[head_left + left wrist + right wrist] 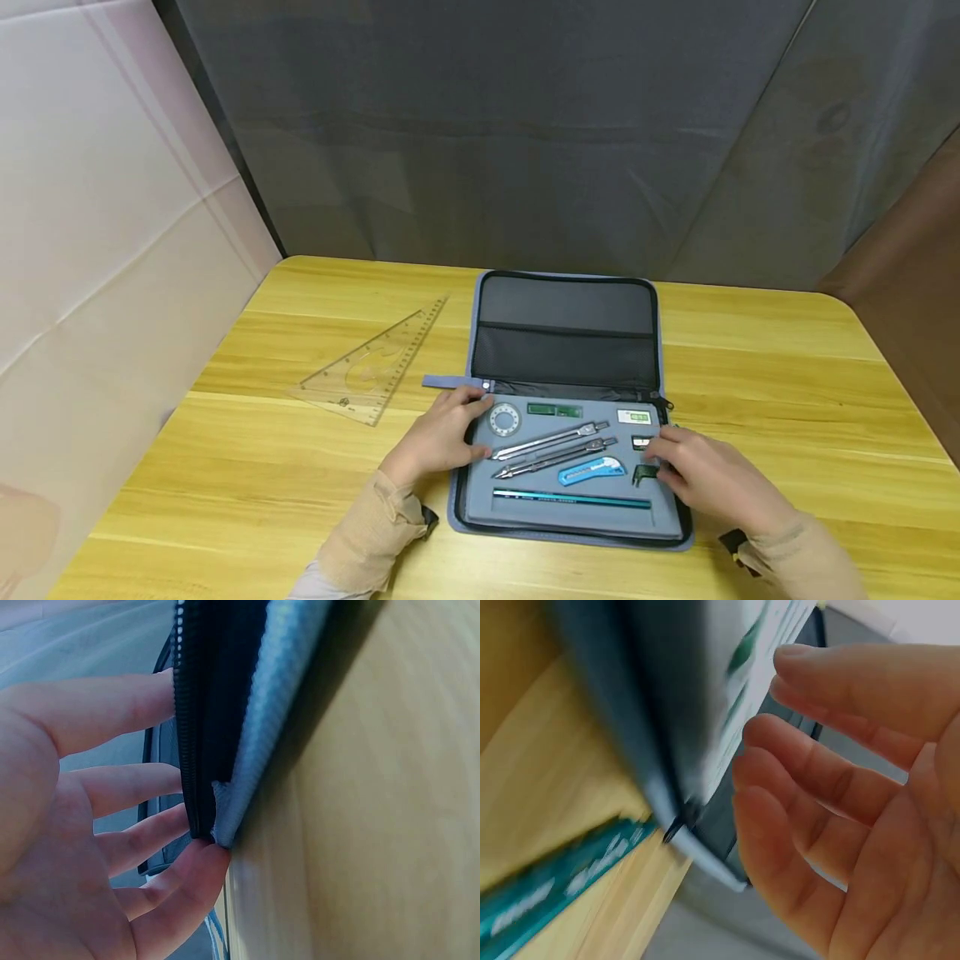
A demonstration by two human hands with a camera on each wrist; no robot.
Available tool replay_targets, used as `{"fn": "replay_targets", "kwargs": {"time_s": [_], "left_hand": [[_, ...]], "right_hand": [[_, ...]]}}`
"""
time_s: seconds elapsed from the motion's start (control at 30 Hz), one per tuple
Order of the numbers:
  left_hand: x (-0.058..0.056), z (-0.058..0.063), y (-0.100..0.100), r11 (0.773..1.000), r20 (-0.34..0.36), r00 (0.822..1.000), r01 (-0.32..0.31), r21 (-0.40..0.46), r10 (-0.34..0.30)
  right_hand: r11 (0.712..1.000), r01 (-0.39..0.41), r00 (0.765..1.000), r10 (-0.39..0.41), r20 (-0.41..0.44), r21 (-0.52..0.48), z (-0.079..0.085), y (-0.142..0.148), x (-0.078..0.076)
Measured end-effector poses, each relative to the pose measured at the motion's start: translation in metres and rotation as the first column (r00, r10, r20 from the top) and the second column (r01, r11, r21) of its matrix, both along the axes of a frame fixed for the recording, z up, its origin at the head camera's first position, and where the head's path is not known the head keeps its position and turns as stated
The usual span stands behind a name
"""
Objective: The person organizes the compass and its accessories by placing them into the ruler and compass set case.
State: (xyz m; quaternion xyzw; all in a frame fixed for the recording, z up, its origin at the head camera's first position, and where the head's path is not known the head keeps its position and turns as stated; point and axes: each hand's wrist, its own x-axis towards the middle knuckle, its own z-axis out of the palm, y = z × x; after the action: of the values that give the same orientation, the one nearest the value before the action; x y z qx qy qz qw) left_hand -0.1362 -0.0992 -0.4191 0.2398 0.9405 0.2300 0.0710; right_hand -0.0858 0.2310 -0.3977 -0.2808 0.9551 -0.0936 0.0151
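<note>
A blue-grey zip case [570, 533] lies unfolded on the table. Its grey insert holds two metal compasses [551, 440], a blue utility knife [591, 470], a teal pencil [572, 498], a round clear dial [505, 420], a green lead box [554, 410] and a white eraser [633, 417]. My left hand [450, 429] touches the case's left side, fingertips along the zipper edge [186, 735]. Over the right side hovers my right hand [708, 471], fingers loosely bent with nothing between them, close to a small dark green piece [643, 474].
A clear set square [363, 367] lies left of the case on the wooden table [225, 467]. The raised lid has a black mesh pocket [566, 358]. A teal strip with white print [570, 885] lies beside the case's right edge. A dark cloth [487, 133] hangs behind.
</note>
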Motion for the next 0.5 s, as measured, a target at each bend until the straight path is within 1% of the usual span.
{"fn": "replay_targets", "kwargs": {"time_s": [0.1,0.27,0.33,0.5], "left_hand": [[0.0,0.001,0.001,1.0,0.006,1.0,0.0,-0.001,0.0],[0.0,0.001,0.001,1.0,0.007,1.0,0.0,-0.004,0.0],[0.0,0.001,0.001,1.0,0.005,1.0,0.0,-0.003,0.0],[0.0,0.0,0.001,1.0,0.007,1.0,-0.003,-0.001,0.003]], "right_hand": [[0.999,0.042,0.999,-0.042,-0.005,0.01,-0.003,0.013,0.0],[0.998,0.059,0.997,-0.059,-0.046,0.0,-0.007,0.03,-0.001],[0.997,0.081,0.996,-0.081,-0.044,0.005,-0.008,0.035,0.0],[0.991,0.134,0.991,-0.134,-0.008,0.024,-0.009,0.045,0.002]]}}
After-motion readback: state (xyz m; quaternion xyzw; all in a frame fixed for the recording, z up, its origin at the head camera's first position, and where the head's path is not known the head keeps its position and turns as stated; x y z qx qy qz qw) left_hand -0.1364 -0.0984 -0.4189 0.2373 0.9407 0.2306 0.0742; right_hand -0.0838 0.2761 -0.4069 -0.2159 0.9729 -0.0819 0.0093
